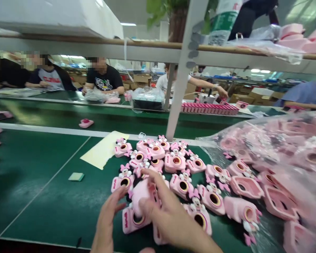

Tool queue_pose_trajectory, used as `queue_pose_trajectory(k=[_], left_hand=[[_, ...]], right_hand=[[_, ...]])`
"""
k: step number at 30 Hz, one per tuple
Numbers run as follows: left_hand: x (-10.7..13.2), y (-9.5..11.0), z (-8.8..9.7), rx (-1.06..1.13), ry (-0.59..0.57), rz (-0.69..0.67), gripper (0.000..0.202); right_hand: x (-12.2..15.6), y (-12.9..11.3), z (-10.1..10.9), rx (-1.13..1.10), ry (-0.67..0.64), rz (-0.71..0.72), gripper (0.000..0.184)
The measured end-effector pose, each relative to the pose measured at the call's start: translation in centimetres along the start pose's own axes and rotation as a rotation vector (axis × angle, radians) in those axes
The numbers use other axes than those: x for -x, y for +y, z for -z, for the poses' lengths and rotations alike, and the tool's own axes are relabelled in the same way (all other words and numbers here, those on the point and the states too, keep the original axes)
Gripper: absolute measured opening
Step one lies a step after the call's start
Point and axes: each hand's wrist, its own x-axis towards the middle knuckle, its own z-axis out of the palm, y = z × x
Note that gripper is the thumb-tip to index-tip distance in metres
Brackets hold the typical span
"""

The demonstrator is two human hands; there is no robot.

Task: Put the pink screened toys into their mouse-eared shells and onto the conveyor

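Observation:
A heap of pink toy camera shells [179, 165] with cartoon-mouse figures lies on the green table [42, 196] in front of me. My right hand [168, 211] is curled around one pink camera shell [143, 196], thumb and fingers pressing on it. My left hand [107, 218] comes in from the lower left, its fingers stretched toward the same shell and touching its left side. Another pink shell [133, 221] lies right beneath the held one.
A clear plastic bag [284, 154] full of more pink shells spills in from the right. A yellow sheet [104, 149] and a small green pad [76, 176] lie on the left. A white shelf post [181, 80] stands behind the heap. Several people sit across the conveyor [55, 117].

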Motion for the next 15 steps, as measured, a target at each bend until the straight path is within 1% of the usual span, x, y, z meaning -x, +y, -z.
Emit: queue_pose_trajectory(k=[1, 2, 3, 4, 5, 6, 8, 9, 11, 13, 15], left_hand=[[-0.5, -0.2, 0.2, 0.003, -0.034, -0.007, 0.079], [-1.0, -0.7, 0.4, -0.004, -0.058, -0.002, 0.069], [-1.4, -1.2, 0.6, -0.013, -0.063, 0.013, 0.056], [-1.8, -1.9, 0.9, -0.013, -0.044, 0.025, 0.046], [-2.0, -2.6, 1.1, -0.006, -0.003, 0.044, 0.041], [-2.2, -3.4, 1.4, 0.002, 0.06, 0.075, 0.041], [-2.1, -5.0, 1.8, 0.005, 0.199, 0.148, 0.053], [-1.8, -5.8, 2.0, 0.002, 0.256, 0.177, 0.06], [-1.1, -7.6, 2.1, -0.016, 0.319, 0.227, 0.067], [-0.2, -9.4, 2.1, -0.037, 0.344, 0.236, 0.068], [0.6, -11.0, 1.9, -0.05, 0.35, 0.194, 0.062]], right_hand=[[0.3, 0.3, -0.8, 0.18, -0.075, -0.016, 0.077], [0.4, 0.6, -1.5, 0.314, -0.141, -0.02, 0.079], [0.4, 0.9, -2.1, 0.4, -0.193, -0.011, 0.078], [0.3, 1.0, -2.5, 0.452, -0.235, 0.006, 0.076], [-0.1, 0.9, -2.8, 0.486, -0.265, 0.029, 0.072], [-0.6, 0.7, -3.0, 0.514, -0.286, 0.054, 0.068], [-2.1, -0.6, -3.2, 0.574, -0.292, 0.117, 0.06], [-3.2, -1.4, -3.2, 0.615, -0.283, 0.153, 0.054], [-6.2, -3.2, -3.3, 0.723, -0.263, 0.222, 0.044], [-10.4, -4.7, -3.9, 0.882, -0.245, 0.294, 0.039], [-15.6, -5.5, -5.2, 1.176, -0.243, 0.383, 0.041]])
